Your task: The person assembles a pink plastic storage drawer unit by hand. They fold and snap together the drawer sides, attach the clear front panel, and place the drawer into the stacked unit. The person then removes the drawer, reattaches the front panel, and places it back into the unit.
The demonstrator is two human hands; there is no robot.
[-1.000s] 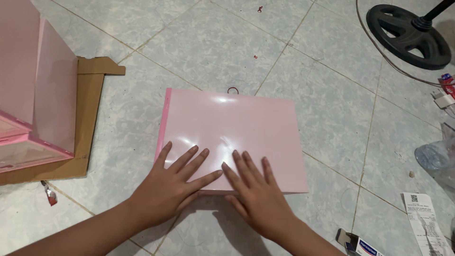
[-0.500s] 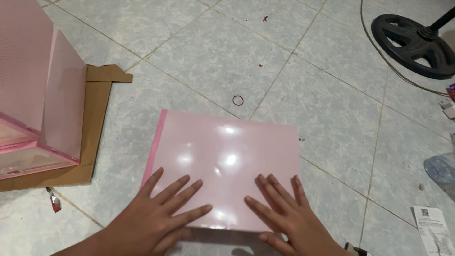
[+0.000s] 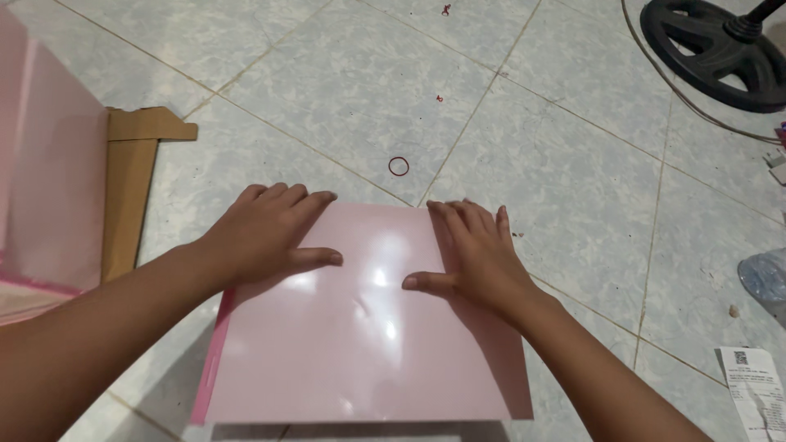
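— Pink sheet (image 3: 360, 344) lies flat on the tiled floor (image 3: 344, 90); where are the hands?
— Left hand (image 3: 266, 233) at 11 o'clock, right hand (image 3: 475, 254) at 1, both splayed flat on its far edge, gripping nothing. Sheet stretches toward 6.

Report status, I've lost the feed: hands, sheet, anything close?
Left hand and right hand flat on pink sheet, far edge. Red rubber band just beyond, apart.
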